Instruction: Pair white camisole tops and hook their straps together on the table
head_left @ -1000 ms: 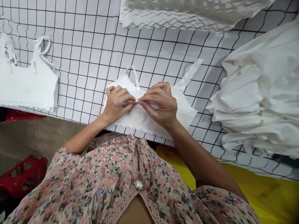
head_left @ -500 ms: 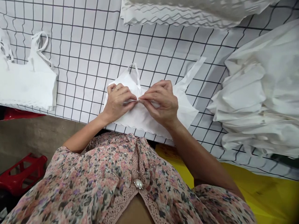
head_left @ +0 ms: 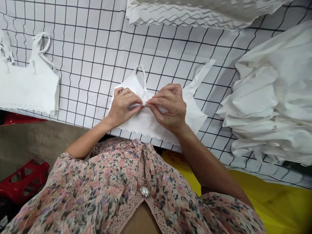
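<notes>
A white bralette (head_left: 148, 123) lies flat in front of me, its scalloped hem toward my body. One looped strap stands up at its left, and a wider strap slants up at its right. My left hand (head_left: 124, 104) pinches a bit of the white fabric near the middle of the top edge. Facing it, my right hand (head_left: 169, 105) is closed in a pinch at the same spot. The fingertips of both hands almost meet around a tiny white piece, too small to make out clearly. A ring is on my left hand.
A grid-patterned cloth (head_left: 80, 65) covers the table. Finished-looking white bralettes (head_left: 29, 86) lie stacked at left. A scalloped white pile (head_left: 185, 14) is at the back, and a heap of white garments (head_left: 273, 107) at right. Below are a red stool (head_left: 26, 182) and yellow material (head_left: 275, 201).
Both hands have shifted very slightly to the right, still pinching at the middle of the bralette's top edge. The looped strap has moved up a little.
</notes>
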Tool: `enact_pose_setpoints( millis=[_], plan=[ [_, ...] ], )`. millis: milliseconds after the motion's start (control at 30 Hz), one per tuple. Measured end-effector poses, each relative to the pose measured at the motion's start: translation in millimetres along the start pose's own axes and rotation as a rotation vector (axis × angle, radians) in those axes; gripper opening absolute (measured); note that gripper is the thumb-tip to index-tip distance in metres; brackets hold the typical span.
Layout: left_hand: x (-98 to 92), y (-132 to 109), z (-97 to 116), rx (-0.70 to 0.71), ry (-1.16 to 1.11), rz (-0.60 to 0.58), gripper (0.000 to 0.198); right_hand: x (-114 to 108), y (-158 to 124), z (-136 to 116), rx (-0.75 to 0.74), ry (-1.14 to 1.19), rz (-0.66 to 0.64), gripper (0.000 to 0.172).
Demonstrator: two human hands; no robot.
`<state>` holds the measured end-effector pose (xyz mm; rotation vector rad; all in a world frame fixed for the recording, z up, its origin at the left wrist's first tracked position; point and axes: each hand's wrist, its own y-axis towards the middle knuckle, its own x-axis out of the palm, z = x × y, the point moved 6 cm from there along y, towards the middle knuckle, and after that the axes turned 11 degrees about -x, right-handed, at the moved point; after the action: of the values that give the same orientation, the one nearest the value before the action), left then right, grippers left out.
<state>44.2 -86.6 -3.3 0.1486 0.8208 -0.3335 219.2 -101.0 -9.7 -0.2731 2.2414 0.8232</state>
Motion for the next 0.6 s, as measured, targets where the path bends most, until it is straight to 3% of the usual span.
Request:
enact_pose_setpoints(
  millis=[167, 467, 600],
  plan=[
    [-0.3, 0.8, -0.7, 0.0, -0.032, -0.01, 0.01, 0.2, 4.8, 0.5, -0.019, -0.055, -0.166, 0.022],
    [2.3, 5.1, -7.1, 0.006, 0.01, -0.016, 0.018, 3.0, 41.5, -9.9, -0.237, -0.04, -0.446, 0.036],
    [2.8, 3.9, -9.4, 0.005, 0.014, -0.022, 0.02, 0.9, 53.8, -5.4, -0.257, 0.017, -0.611, 0.033]
  ],
)
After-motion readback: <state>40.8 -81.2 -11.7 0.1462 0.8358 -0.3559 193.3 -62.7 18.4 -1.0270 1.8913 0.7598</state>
